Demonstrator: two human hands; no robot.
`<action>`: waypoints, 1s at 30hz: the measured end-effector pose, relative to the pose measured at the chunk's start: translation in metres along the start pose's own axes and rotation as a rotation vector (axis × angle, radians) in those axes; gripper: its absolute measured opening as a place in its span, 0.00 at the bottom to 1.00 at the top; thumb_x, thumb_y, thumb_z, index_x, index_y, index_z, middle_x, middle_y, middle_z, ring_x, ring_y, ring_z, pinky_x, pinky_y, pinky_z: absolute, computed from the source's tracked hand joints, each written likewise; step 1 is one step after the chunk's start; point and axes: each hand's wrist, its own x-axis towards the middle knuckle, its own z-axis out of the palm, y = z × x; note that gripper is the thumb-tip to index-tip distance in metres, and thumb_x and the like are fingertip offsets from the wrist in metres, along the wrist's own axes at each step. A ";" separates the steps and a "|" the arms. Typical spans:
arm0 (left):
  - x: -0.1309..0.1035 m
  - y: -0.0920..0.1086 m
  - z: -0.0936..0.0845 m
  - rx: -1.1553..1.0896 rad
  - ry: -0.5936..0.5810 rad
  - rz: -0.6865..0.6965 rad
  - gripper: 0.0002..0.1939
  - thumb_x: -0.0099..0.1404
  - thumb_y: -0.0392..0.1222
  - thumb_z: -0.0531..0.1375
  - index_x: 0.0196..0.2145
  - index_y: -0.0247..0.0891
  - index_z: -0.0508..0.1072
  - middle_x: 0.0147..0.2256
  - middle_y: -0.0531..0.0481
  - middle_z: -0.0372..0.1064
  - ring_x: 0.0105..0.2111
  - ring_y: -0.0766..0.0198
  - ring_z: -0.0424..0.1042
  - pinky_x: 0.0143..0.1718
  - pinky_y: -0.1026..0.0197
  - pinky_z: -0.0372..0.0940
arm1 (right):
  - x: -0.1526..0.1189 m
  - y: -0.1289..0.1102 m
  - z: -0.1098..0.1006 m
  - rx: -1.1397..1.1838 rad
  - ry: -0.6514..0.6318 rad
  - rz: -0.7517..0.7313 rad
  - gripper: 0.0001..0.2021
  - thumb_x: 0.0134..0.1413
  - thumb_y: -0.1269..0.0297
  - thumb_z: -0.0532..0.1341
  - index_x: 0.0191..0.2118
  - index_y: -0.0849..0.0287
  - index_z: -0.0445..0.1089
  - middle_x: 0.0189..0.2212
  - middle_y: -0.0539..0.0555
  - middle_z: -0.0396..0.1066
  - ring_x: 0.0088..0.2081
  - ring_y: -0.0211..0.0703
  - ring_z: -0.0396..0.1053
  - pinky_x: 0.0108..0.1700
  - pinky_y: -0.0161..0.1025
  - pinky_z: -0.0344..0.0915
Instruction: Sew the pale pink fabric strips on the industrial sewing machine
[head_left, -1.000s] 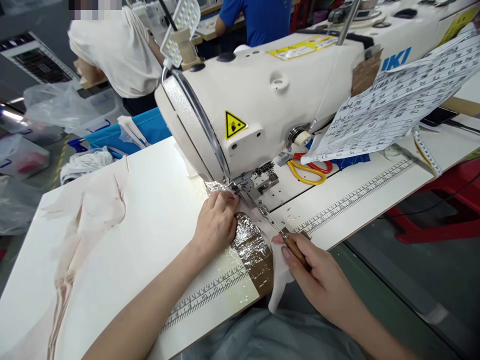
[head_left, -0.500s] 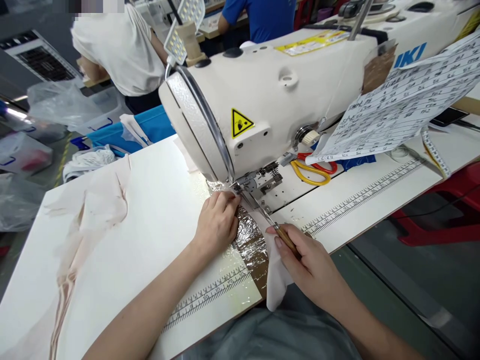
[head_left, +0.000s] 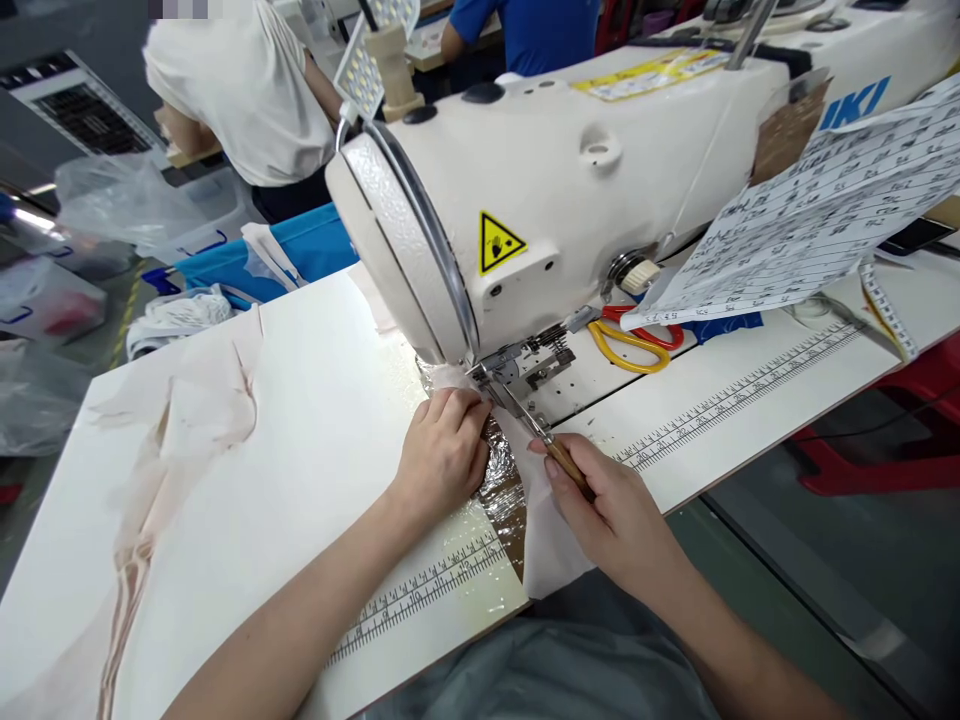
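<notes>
A white sewing machine (head_left: 540,200) stands over the table, its presser foot low over pale pink fabric (head_left: 551,535). My left hand (head_left: 444,440) lies just in front of the foot, fingers curled and closed on the fabric's edge; the fingertips are partly hidden. In my right hand (head_left: 600,495) is an awl (head_left: 568,465), gripped by its wooden handle. Its thin metal shaft points up and left, with the tip at the fabric close to the foot. The fabric runs down between my hands and hangs over the table's front edge.
Yellow and red-handled scissors (head_left: 630,345) lie right of the needle area, near a printed paper sheet (head_left: 810,220) and a tape measure (head_left: 889,310). More pale fabric (head_left: 202,400) is spread on the left of the table (head_left: 322,420). Two people sit at work behind.
The hanging fabric has shifted and spread wider at the table edge. My left hand has moved slightly right, still near the foot. The view has shifted a little; the awl stays in my right hand.
</notes>
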 end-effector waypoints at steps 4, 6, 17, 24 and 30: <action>0.001 -0.001 0.000 0.032 -0.051 -0.041 0.18 0.64 0.32 0.52 0.51 0.30 0.69 0.47 0.37 0.65 0.44 0.50 0.65 0.41 0.48 0.68 | 0.001 0.001 0.003 -0.064 0.020 -0.042 0.10 0.68 0.65 0.49 0.46 0.59 0.65 0.37 0.56 0.75 0.37 0.46 0.74 0.36 0.39 0.68; 0.001 -0.001 0.001 0.055 -0.069 -0.053 0.18 0.64 0.33 0.52 0.51 0.29 0.69 0.47 0.36 0.65 0.45 0.49 0.64 0.41 0.48 0.67 | 0.000 0.002 0.003 -0.097 0.021 -0.079 0.10 0.68 0.65 0.49 0.47 0.59 0.65 0.37 0.57 0.75 0.37 0.47 0.74 0.36 0.39 0.68; 0.009 0.005 0.000 0.093 -0.119 -0.110 0.14 0.69 0.36 0.51 0.47 0.27 0.70 0.44 0.37 0.66 0.41 0.53 0.65 0.39 0.53 0.69 | -0.016 -0.032 0.016 0.014 -0.033 -0.422 0.12 0.68 0.72 0.48 0.53 0.56 0.60 0.34 0.53 0.70 0.31 0.41 0.69 0.34 0.36 0.66; 0.021 -0.008 0.003 0.063 -0.129 -0.192 0.10 0.69 0.30 0.52 0.36 0.32 0.73 0.36 0.43 0.70 0.35 0.58 0.67 0.29 0.59 0.67 | -0.021 -0.039 0.021 -0.106 -0.029 -0.459 0.11 0.69 0.71 0.46 0.52 0.58 0.60 0.33 0.53 0.72 0.29 0.41 0.72 0.30 0.34 0.65; 0.013 -0.026 0.008 -0.475 0.078 -0.389 0.07 0.66 0.39 0.59 0.32 0.39 0.76 0.37 0.48 0.73 0.41 0.58 0.72 0.42 0.54 0.69 | -0.009 -0.005 -0.001 -0.423 0.068 -0.205 0.14 0.71 0.65 0.47 0.53 0.64 0.63 0.36 0.57 0.78 0.27 0.44 0.74 0.24 0.37 0.62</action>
